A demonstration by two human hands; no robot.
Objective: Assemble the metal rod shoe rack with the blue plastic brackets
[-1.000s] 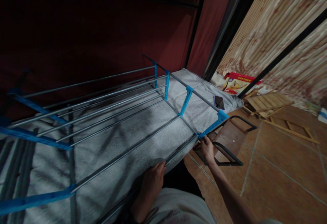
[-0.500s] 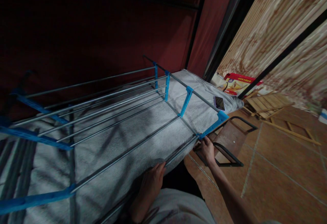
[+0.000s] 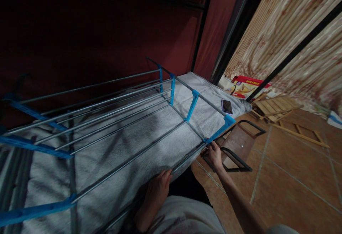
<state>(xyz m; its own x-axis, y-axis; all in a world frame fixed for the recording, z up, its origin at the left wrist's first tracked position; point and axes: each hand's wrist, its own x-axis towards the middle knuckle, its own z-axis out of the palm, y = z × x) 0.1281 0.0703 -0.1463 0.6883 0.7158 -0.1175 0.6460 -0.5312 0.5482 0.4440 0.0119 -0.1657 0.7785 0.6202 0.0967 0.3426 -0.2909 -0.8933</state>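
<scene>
A rack of grey metal tubes [image 3: 128, 161] joined by blue plastic brackets lies over a grey blanket. My left hand [image 3: 159, 187] is closed around its nearest tube, close to my lap; the thumb is hidden. At the tube's far end, my right hand [image 3: 214, 154] is closed at the lower tip of a blue bracket [image 3: 220, 129], its fingers pressed at the joint. What lies between those fingertips is mostly hidden. Other blue brackets [image 3: 191, 105] stand along the far-end tube, and a long blue bracket [image 3: 37, 208] reaches in from the lower left.
A phone [image 3: 227, 107] lies on the grey blanket [image 3: 196, 82]. Beside my right hand stands a low seat with a black metal frame [image 3: 239, 160] on the tiled floor. Wooden slats [image 3: 275, 106] and a red box [image 3: 247, 86] lie farther back. Dark red panels [image 3: 171, 38] border the far side.
The view has shifted slightly, so everything sits a little farther left. Both hands keep their places on the rack.
</scene>
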